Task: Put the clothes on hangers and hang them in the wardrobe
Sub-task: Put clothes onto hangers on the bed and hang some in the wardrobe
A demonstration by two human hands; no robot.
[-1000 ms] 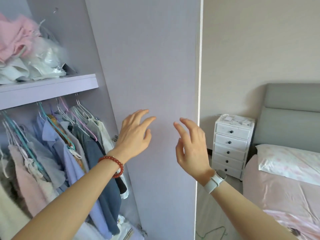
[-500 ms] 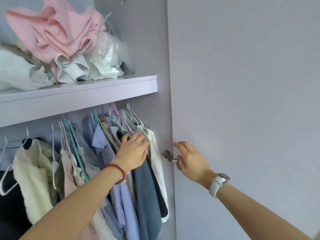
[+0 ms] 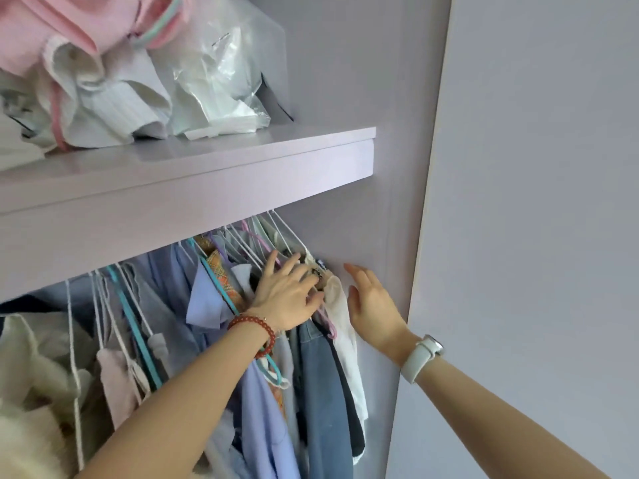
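Note:
Inside the lilac wardrobe, a row of clothes hangs under the shelf (image 3: pixel 214 174) on white, teal and pink hangers (image 3: pixel 242 243): blue shirts (image 3: pixel 204 299), a denim garment (image 3: pixel 321 392) and a white garment (image 3: pixel 342 316) at the right end. My left hand (image 3: pixel 287 295), with a red bead bracelet, lies with straight fingers on the tops of the rightmost garments. My right hand (image 3: pixel 370 302), with a white watch on the wrist, is held flat beside the white garment, close to the wardrobe's inner side wall. Neither hand holds anything.
The open wardrobe door (image 3: pixel 536 236) fills the right side. On the shelf lie crumpled pink clothes (image 3: pixel 52 25), white clothes (image 3: pixel 114 102) and a clear plastic bag (image 3: pixel 221 74). A fluffy cream garment (image 3: pixel 31 426) hangs at the lower left.
The view has closed in on the wardrobe's right end. My left hand has pushed further onto the rightmost hangers. My right hand has left the door hinge and risen beside the white garment.

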